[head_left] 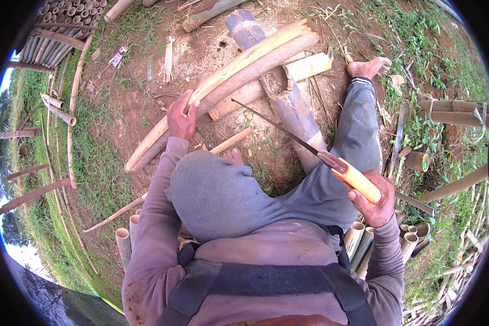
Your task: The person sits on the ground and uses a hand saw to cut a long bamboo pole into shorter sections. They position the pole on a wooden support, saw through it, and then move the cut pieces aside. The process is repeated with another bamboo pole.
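Closest to the lens, a dark chest harness [266,282] crosses the person's mauve sweatshirt, and below it the grey-trousered knees fold up because the person sits on bare earth with the work laid across in front.

Just past the bent knee, the left hand [182,117] clamps over the split bamboo culm [228,81], fingers curled across its pale cut face and thumb tucked against the near edge (a pinning hold, seemingly to stop the long piece rolling). From that grip the culm runs up and away to the right toward a bare foot [369,67], and down to the left onto the dirt.

The right hand [372,198] is wrapped tight around the yellow handle of a long knife [293,136], fist fully closed. From this fist the thin blade angles forward and leftward, its tip hanging near the culm just to the right of the pinning hand, apart from the fingers.

Cut bamboo tube sections [358,236] are stacked right under the knife hand, within easy reach.
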Motion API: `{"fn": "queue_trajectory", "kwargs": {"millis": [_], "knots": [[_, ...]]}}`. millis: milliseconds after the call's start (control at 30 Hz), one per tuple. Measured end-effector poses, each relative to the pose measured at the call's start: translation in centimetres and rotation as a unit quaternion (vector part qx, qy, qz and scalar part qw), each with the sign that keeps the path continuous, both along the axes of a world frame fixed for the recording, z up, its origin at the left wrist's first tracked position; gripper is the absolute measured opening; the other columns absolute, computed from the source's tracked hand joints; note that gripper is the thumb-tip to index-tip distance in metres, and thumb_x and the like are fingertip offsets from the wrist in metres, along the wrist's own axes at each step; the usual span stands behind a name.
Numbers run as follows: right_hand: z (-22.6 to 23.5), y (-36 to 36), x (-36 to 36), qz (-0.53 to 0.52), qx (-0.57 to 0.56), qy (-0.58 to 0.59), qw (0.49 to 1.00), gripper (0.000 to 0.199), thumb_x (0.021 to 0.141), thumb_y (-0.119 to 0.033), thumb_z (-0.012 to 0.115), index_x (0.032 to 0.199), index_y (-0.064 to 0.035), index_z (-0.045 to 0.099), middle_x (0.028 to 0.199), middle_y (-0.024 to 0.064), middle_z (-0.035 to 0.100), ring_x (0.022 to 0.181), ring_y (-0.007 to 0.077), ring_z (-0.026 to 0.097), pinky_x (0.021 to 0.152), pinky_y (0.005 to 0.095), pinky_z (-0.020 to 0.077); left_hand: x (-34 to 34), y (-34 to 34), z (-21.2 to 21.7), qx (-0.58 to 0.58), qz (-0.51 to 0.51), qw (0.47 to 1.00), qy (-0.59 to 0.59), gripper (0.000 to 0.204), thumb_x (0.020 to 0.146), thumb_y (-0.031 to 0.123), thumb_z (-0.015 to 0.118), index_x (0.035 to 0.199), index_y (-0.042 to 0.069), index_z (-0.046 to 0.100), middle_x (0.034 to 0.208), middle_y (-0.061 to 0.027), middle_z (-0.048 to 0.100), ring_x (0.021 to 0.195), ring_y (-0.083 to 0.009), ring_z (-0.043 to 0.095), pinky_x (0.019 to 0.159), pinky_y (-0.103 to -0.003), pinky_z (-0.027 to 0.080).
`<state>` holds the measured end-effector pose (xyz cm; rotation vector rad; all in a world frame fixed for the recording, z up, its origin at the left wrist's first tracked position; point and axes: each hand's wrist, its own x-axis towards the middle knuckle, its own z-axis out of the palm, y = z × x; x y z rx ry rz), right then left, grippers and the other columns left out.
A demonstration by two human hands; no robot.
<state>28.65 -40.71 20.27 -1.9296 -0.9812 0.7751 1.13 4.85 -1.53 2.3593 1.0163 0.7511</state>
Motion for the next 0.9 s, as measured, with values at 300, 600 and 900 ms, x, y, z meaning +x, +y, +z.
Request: {"fn": "queue_trajectory", "kwargs": {"millis": [300, 600, 900], "knots": [[-0.6, -4.2, 3.2, -0.083, 0.098, -0.131, 0.983, 0.055, 0.089, -0.055, 0.079, 0.095, -0.0014, 0.067, 0.072, 0.0043, 0.064, 0.061, 0.0157, 0.059, 0.058, 0.0307, 0.0448, 0.6, 0.7, 0.6, -0.036, 0.018, 0.999, 0.015, 0.051, 0.099, 0.037, 0.073, 0.133, -0.001, 0.071, 0.132, -0.0213, 0.073, 0.126, -0.0343, 0.068, 0.111, -0.044, 0.050], [-4.0, 2.2, 4.8, -0.177, 0.156, -0.181, 0.955, 0.048, 0.099, -0.024, 0.074, 0.135, 0.0072, 0.066, 0.127, 0.0200, 0.073, 0.116, 0.0285, 0.071, 0.102, 0.0398, 0.0538, 0.4, 0.0, 0.6, -0.038, 0.005, 0.999, -0.003, 0.050, 0.098, 0.033, 0.076, 0.133, -0.001, 0.070, 0.130, -0.0217, 0.073, 0.125, -0.0341, 0.068, 0.112, -0.042, 0.050], [-4.6, 2.1, 5.4, -0.135, 0.176, -0.222, 0.949, 0.043, 0.098, -0.014, 0.071, 0.134, 0.0068, 0.066, 0.124, 0.0192, 0.074, 0.113, 0.0261, 0.073, 0.099, 0.0366, 0.0555, 0.3, -0.2, 0.7, -0.040, 0.003, 0.999, 0.011, 0.049, 0.099, 0.031, 0.076, 0.137, 0.001, 0.069, 0.136, -0.0183, 0.072, 0.129, -0.0289, 0.066, 0.112, -0.039, 0.049]]}}
